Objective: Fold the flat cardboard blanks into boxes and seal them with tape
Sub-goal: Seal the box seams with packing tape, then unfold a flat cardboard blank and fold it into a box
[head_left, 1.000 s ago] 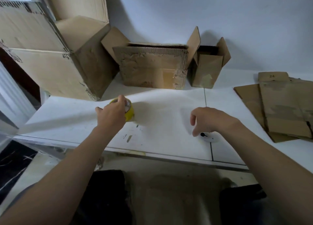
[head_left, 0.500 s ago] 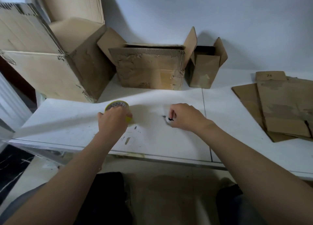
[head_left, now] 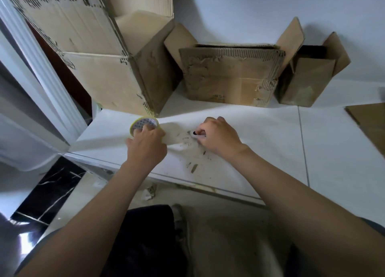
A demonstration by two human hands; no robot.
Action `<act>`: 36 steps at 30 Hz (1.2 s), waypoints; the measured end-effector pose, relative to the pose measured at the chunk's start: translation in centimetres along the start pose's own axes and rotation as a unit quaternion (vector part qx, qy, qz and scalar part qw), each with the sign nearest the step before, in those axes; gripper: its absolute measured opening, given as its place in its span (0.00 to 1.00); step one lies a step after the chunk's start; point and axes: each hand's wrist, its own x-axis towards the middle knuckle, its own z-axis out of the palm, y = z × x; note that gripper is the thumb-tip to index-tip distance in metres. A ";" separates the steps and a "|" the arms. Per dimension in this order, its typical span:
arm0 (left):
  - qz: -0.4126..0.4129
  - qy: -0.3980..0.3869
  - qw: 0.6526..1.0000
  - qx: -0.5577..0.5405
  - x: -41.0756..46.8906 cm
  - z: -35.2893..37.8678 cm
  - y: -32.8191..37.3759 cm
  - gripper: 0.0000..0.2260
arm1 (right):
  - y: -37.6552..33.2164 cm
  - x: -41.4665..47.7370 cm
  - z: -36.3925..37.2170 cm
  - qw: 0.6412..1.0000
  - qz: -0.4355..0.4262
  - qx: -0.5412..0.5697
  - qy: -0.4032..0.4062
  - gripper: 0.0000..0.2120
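- Head view: left hand [head_left: 148,146] has its fingers [head_left: 139,132] curled over a yellow tape roll [head_left: 143,124] and grips it from above. The roll is on the white surface [head_left: 260,143], close to its left front edge.
- Right hand [head_left: 219,138] is just right of the roll, knuckles up, with its fingers [head_left: 209,124] bent and pinching a small white object with a black tip [head_left: 195,133] against the surface. What the object is cannot be made out.
- A tan, see-through band [head_left: 174,131] lies between the two hands. It may be tape pulled off the roll, but that is not certain.
- Smudges and flecks mark the surface below the right hand.
- At the back against the wall stand a large cardboard box [head_left: 108,80] on the left, a torn mid-sized box [head_left: 229,76] with its flaps up, and a small open box [head_left: 306,82].
- A flat cardboard blank [head_left: 370,124] lies at the far right edge, well away from both hands.
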 end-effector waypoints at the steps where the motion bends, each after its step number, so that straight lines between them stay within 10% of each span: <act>1: 0.005 0.003 1.000 -0.001 -0.1 -0.3 0.7 0.17 | 0.2 -0.4 -0.5 1.000 0.000 -0.009 -0.002 0.12; 17: 0.235 0.008 0.971 -0.031 -6.3 -1.8 24.9 0.18 | 17.7 -20.3 -16.8 0.972 0.216 -0.083 0.036 0.19; 22: 0.340 -0.003 0.940 -0.035 -9.1 -0.1 34.8 0.17 | 24.3 -28.0 -21.0 0.944 0.311 -0.089 0.056 0.06; 36: 0.498 -0.100 0.861 -0.037 -12.4 2.9 56.4 0.31 | 32.7 -37.2 -25.5 0.880 0.468 -0.075 0.032 0.27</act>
